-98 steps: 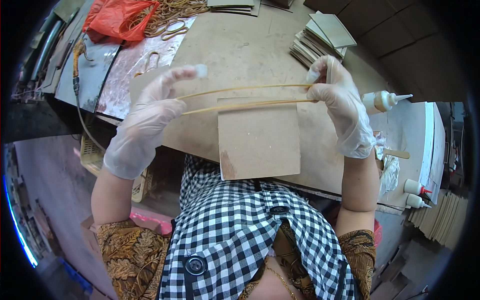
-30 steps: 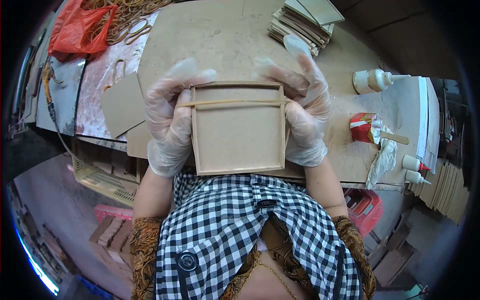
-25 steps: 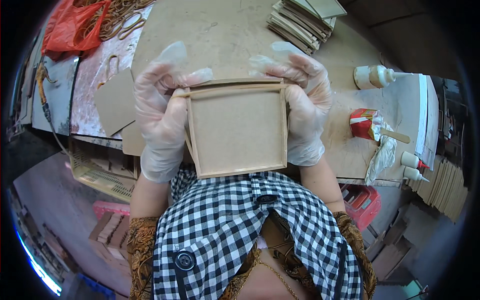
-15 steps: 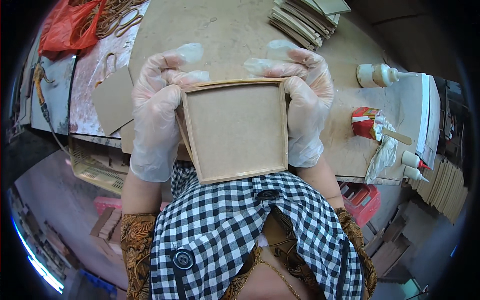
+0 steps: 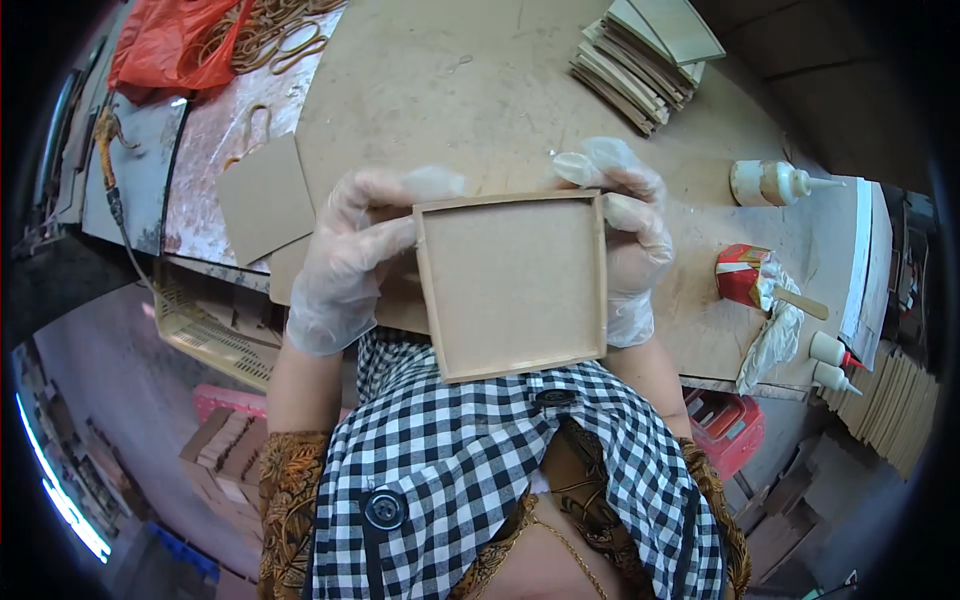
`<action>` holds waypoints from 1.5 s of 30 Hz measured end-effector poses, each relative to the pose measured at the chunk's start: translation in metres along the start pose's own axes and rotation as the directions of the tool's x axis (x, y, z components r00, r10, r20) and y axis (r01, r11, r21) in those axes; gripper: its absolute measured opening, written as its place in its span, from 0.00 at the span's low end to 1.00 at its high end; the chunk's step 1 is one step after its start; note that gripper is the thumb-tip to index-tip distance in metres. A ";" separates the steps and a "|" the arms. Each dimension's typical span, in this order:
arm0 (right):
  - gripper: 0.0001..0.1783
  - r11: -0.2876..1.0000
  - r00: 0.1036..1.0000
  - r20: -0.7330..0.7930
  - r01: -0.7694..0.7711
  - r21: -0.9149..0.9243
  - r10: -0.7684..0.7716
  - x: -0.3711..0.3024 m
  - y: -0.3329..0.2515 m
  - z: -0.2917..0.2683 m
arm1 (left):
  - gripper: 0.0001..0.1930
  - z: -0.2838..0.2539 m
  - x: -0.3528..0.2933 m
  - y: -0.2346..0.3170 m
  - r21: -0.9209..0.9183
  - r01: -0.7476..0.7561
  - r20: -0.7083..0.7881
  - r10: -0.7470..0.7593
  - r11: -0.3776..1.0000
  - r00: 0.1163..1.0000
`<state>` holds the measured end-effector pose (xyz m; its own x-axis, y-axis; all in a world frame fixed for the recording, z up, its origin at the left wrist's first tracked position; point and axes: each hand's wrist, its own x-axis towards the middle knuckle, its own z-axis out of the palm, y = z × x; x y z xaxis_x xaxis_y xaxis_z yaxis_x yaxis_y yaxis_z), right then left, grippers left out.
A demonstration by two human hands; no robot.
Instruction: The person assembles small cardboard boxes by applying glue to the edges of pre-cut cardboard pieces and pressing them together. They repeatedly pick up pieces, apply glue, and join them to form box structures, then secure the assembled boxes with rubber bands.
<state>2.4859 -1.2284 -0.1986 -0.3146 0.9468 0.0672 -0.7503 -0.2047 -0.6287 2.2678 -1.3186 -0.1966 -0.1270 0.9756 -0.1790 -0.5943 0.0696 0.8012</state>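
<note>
A shallow square wooden tray (image 5: 515, 285) with thin raised sides and a flat tan bottom is held up in front of my checked top, its open face toward me. My left hand (image 5: 355, 250), in a translucent glove, grips its upper left side between thumb and fingers. The upper right corner is pinched by my gloved right hand (image 5: 635, 235), whose thumb lies at the outer side. The fingertips behind the tray are partly hidden.
Thin wooden panels (image 5: 640, 65) are stacked at the far right. A glue bottle (image 5: 765, 184), a red tub (image 5: 742, 275) with a wooden stick and two small bottles (image 5: 828, 350) stand on the right. Flat board pieces (image 5: 268, 200) and a red plastic bag (image 5: 170, 45) lie left.
In the picture the tray has shifted right and slightly down. My left hand's grip has changed, with the thumb stretched toward the side. The gaps along the tray's left and top edges no longer show.
</note>
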 end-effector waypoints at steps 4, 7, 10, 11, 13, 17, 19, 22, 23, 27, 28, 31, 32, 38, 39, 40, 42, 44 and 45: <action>0.21 0.972 0.992 0.129 -0.028 0.234 -0.003 0.012 -0.002 -0.003 | 0.16 0.000 -0.006 -0.006 0.156 -0.171 0.058 0.164 0.973 0.985; 0.29 0.999 0.995 0.085 0.047 -0.013 -0.045 0.017 -0.025 0.012 | 0.22 0.003 -0.009 -0.008 0.166 -0.235 0.114 0.218 0.958 0.969; 0.35 0.867 0.975 0.180 0.198 -0.457 -0.128 -0.001 -0.037 0.025 | 0.26 0.008 -0.017 -0.009 0.164 -0.192 -0.017 0.197 0.968 0.980; 0.32 0.833 0.972 0.222 0.183 -0.523 -0.074 -0.010 -0.036 0.025 | 0.27 0.010 -0.021 -0.012 0.161 -0.176 -0.065 0.188 0.971 0.980; 0.26 0.805 0.943 0.332 0.183 -0.564 0.019 -0.022 -0.031 0.026 | 0.31 0.010 -0.030 -0.017 0.154 -0.146 -0.166 0.171 0.977 0.971; 0.24 0.655 0.908 0.395 0.213 -0.725 0.142 -0.027 -0.028 0.031 | 0.46 -0.003 -0.019 -0.020 -0.411 -0.183 0.098 0.243 0.893 0.965; 0.26 0.694 0.925 0.342 0.136 -0.707 0.167 -0.027 -0.029 0.030 | 0.50 0.001 -0.019 -0.012 -0.288 -0.305 -0.053 0.303 0.908 0.952; 0.26 0.771 0.959 0.213 -0.009 -0.637 0.187 -0.031 -0.025 0.039 | 0.47 0.030 -0.022 -0.012 -0.011 -0.422 -0.052 0.421 0.907 0.906; 0.26 0.782 0.961 0.180 -0.053 -0.621 0.208 -0.029 -0.025 0.041 | 0.44 0.040 -0.026 -0.012 0.092 -0.453 -0.013 0.456 0.887 0.890; 0.28 0.533 0.925 0.333 0.191 -0.824 0.185 -0.024 -0.027 0.037 | 0.15 0.049 -0.033 -0.012 0.573 -0.491 0.154 0.502 0.657 0.851; 0.28 0.458 0.908 0.374 0.256 -0.851 0.187 -0.021 -0.028 0.036 | 0.14 0.050 -0.033 -0.011 0.548 -0.460 0.123 0.476 0.699 0.870; 0.29 0.279 0.871 0.445 0.383 -0.881 0.207 -0.021 -0.030 0.040 | 0.14 0.050 -0.038 -0.015 0.508 -0.426 0.067 0.459 0.749 0.886; 0.29 0.263 0.871 0.446 0.390 -0.883 0.205 -0.020 -0.032 0.041 | 0.14 0.051 -0.037 -0.014 0.499 -0.437 0.060 0.473 0.748 0.879; 0.27 0.337 0.890 0.405 0.324 -0.884 0.208 -0.023 -0.034 0.038 | 0.13 0.056 -0.037 -0.016 0.368 -0.391 -0.053 0.439 0.843 0.897; 0.26 0.373 0.900 0.376 0.279 -0.885 0.221 -0.023 -0.038 0.041 | 0.13 0.055 -0.037 -0.018 0.338 -0.394 -0.072 0.441 0.855 0.895; 0.27 0.592 0.923 0.316 0.132 -0.795 0.219 -0.025 -0.039 0.041 | 0.13 0.052 -0.038 -0.022 0.306 -0.396 -0.087 0.440 0.866 0.894; 0.30 0.903 0.936 0.243 -0.139 -0.406 0.254 -0.024 -0.028 0.031 | 0.14 0.048 -0.036 -0.026 0.328 -0.404 -0.118 0.462 0.854 0.879; 0.35 0.957 0.932 0.277 -0.171 -0.234 0.234 -0.015 -0.018 0.028 | 0.17 0.052 -0.042 -0.031 0.409 -0.398 -0.164 0.495 0.821 0.853; 0.37 0.971 0.932 0.288 -0.185 -0.150 0.222 -0.011 -0.016 0.027 | 0.17 0.062 -0.045 -0.032 0.388 -0.397 -0.231 0.505 0.832 0.832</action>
<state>2.4855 -1.2424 -0.1689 -0.6269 0.7652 0.1464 -0.5836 -0.3368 -0.7389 2.3413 -1.3518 -0.1788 -0.5890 0.7986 0.1237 -0.1355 -0.2485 0.9591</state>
